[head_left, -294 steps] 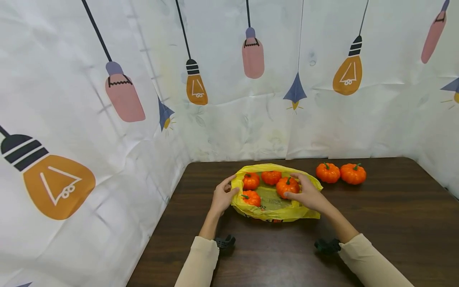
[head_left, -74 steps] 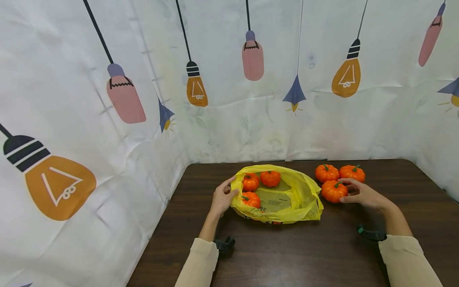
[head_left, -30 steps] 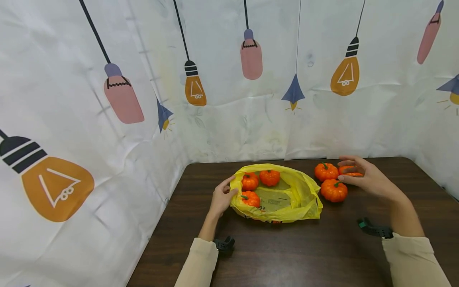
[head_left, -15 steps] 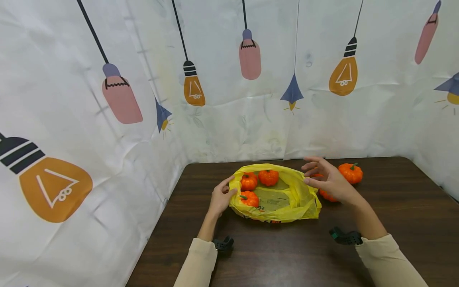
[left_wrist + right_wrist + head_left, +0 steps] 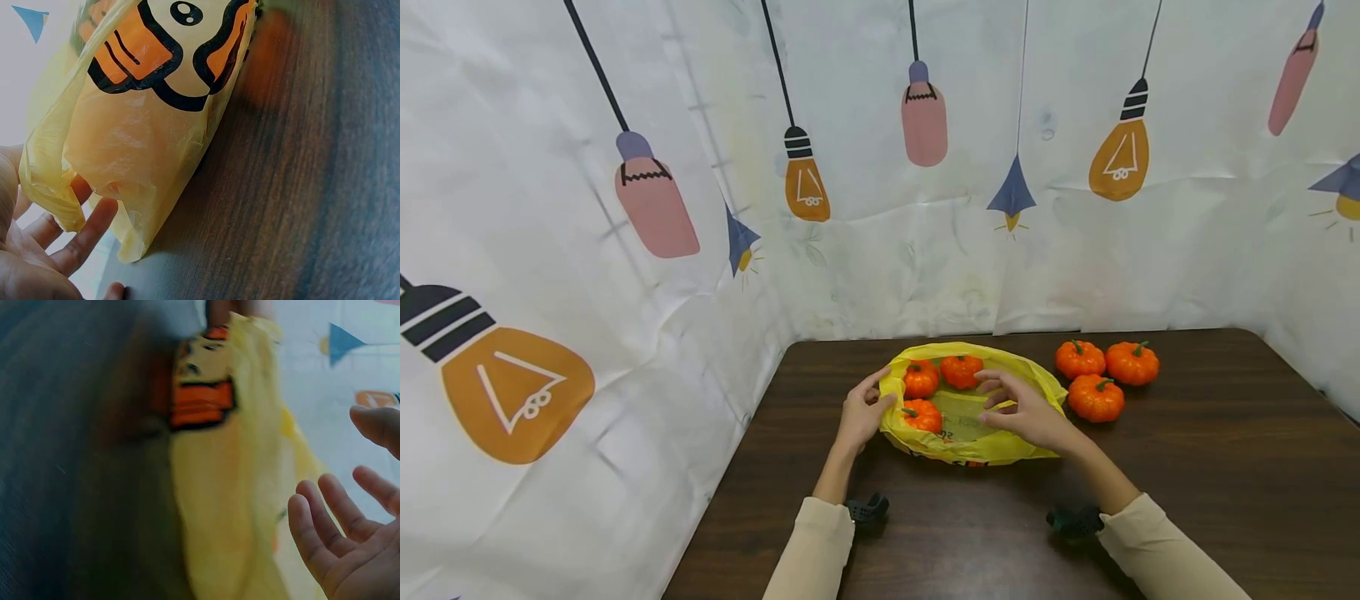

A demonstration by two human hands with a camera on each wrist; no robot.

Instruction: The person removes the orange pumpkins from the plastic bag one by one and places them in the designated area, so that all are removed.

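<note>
The left hand (image 5: 861, 417) pinches the left rim of a thin yellow plastic bag (image 5: 1000, 451) between thumb and fingers, probably so that its soft mouth does not collapse. To the right of this grip, inside the bag, lie three glossy, ribbed orange pumpkins with green stems (image 5: 921, 380), two of them nearest to it. The right hand (image 5: 1030, 414) holds nothing; its fingers are loosely spread above the bag's mouth. Beyond it and to its right, three similar pumpkins (image 5: 1096, 400) sit close together on the dark brown wood-grain table (image 5: 970, 525), seemingly gathered within this hand's easy reach.
</note>
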